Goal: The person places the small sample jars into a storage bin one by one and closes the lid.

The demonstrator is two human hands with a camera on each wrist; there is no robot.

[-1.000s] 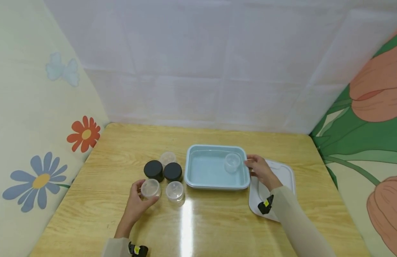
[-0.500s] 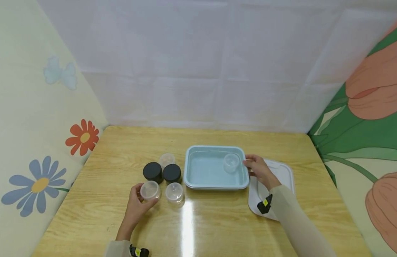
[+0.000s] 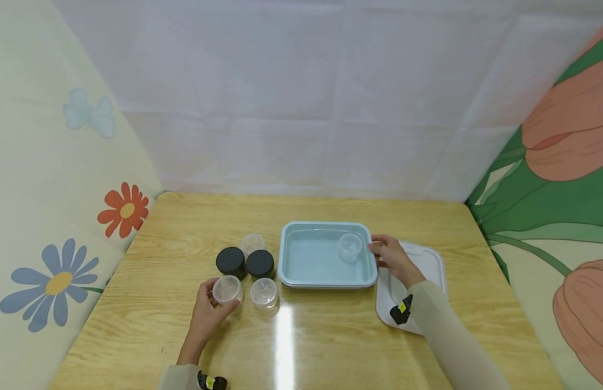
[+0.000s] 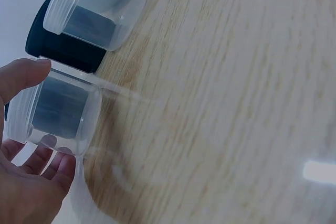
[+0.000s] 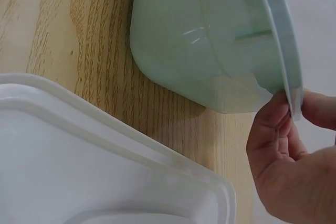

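In the head view my left hand grips a small clear plastic jar at the left. The left wrist view shows thumb and fingers on opposite sides of that jar, close to the tabletop. My right hand pinches the right rim of a light blue rectangular tub, thumb on one side of the lip and fingers under it in the right wrist view. One clear jar sits inside the tub, towards its right end. Beyond the held jar stand two black-topped jars. Another clear jar is just right of it.
A further clear jar stands behind the black ones. On the right a white lid-like tray lies flat, partly under my right forearm. The wooden table ends at a white cloth at the back.
The view shifts very slightly. Both hands keep their places on the clear jar and the tub rim, and the objects stay where they were.
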